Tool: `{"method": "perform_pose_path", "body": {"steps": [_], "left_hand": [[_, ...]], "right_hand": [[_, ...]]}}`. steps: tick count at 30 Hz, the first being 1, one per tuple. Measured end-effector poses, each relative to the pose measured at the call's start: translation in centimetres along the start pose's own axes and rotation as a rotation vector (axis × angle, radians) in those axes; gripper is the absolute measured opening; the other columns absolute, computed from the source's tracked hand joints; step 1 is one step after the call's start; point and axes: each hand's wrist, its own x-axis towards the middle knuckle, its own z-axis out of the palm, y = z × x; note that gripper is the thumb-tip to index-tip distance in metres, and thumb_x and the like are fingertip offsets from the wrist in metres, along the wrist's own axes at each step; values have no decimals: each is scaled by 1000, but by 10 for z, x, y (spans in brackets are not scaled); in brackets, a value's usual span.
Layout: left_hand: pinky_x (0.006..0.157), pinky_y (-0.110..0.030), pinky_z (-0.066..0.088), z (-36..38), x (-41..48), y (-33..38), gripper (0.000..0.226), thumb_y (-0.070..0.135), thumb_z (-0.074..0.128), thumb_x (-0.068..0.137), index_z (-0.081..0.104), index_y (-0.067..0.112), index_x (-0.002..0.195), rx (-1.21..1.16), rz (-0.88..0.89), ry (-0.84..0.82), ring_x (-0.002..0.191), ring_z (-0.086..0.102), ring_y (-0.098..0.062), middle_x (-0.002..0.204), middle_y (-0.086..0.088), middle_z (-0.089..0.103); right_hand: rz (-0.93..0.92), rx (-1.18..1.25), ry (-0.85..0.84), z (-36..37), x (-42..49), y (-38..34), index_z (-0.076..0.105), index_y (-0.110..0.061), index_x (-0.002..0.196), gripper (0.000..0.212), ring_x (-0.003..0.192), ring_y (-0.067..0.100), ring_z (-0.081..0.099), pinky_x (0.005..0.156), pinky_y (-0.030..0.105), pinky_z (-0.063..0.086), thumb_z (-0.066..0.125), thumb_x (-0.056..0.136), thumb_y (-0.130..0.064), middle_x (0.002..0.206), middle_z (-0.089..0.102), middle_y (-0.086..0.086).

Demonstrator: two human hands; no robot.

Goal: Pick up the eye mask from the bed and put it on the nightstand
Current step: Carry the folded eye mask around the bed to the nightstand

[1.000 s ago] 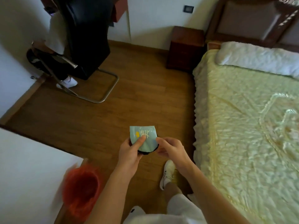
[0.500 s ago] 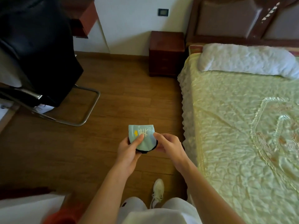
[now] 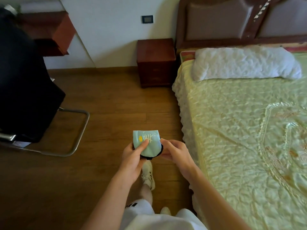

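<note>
The eye mask (image 3: 148, 143) is light blue with a yellow print and a black edge, folded over. I hold it out in front of me above the wooden floor. My left hand (image 3: 133, 155) grips its left side with the thumb on top. My right hand (image 3: 176, 152) pinches its right edge. The dark red wooden nightstand (image 3: 155, 50) stands against the far wall, left of the bed's headboard, some way ahead of my hands; its top is bare.
The bed (image 3: 240, 117) with a pale yellow quilted cover and a white pillow (image 3: 244, 63) fills the right side. A black chair on a metal frame (image 3: 31, 90) stands at the left. Open wooden floor (image 3: 119, 100) runs between them toward the nightstand.
The view has turned and moved forward, so the nightstand and bed head now sit closer and more central. Both hands still hold the mask the same way.
</note>
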Motion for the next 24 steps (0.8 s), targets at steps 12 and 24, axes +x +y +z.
{"method": "perform_pose_path", "body": {"steps": [12, 24], "left_hand": [[69, -35, 60, 39, 191, 151, 36, 17, 74, 83, 66, 12, 117, -1, -14, -79, 100, 71, -27, 110, -12, 75], [66, -31, 61, 85, 321, 231, 35, 21, 78, 77, 67, 17, 110, 21, -42, -114, 87, 75, -18, 94, -2, 79]], "right_hand": [[-64, -31, 102, 32, 190, -130, 79, -13, 102, 45, 94, 25, 78, 91, 52, 61, 68, 82, -52, 94, 81, 11], [-25, -9, 117, 19, 324, -203, 80, -15, 97, 52, 93, 24, 77, 86, 41, 63, 66, 76, -60, 92, 82, 11]]}}
